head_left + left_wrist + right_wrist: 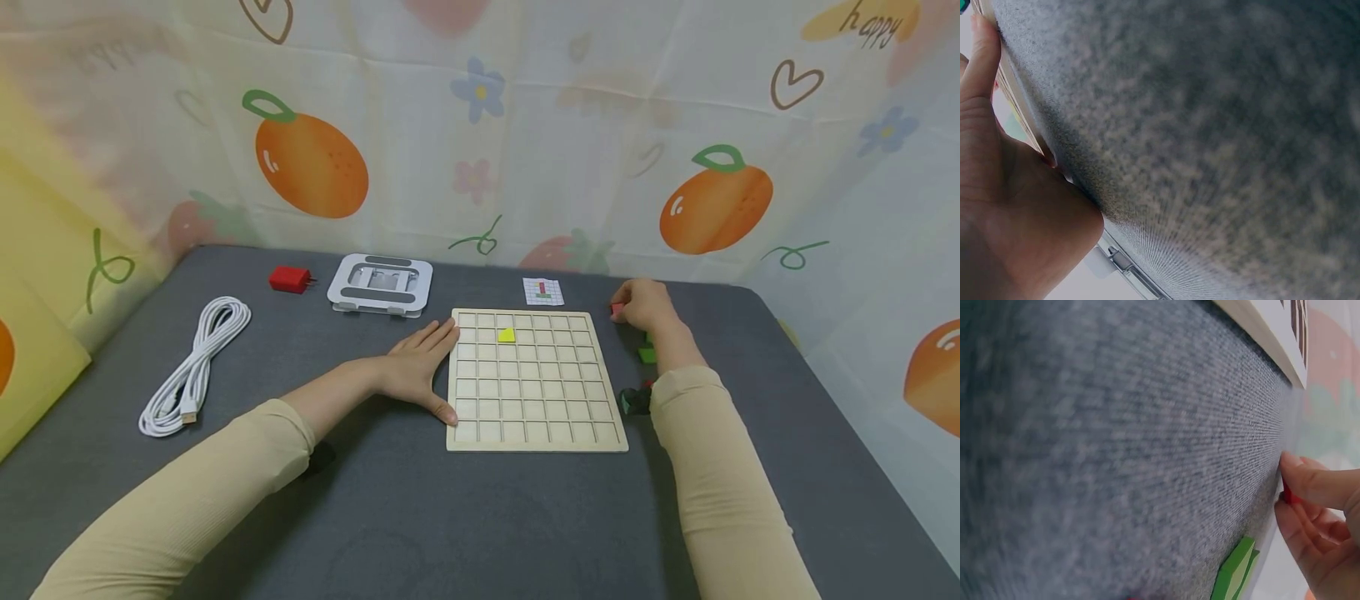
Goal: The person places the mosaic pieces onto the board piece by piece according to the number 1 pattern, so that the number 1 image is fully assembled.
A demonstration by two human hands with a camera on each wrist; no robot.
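The right hand (647, 304) has a narrow grip, thumb and fingers pinching a red piece (617, 309) near the far right corner of the board (536, 447). The left hand (412, 369) spreads its grip wide against the board's left edge. The backdrop (540, 125) reads "happy" (870, 25) at upper right.

Creased beige sleeves (738, 492), plain cuffs (302, 427), bare hands (417, 365)

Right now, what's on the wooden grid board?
The wooden grid board bears one yellow piece; the left hand touches the board's left side. What's beneath the piece is covered.
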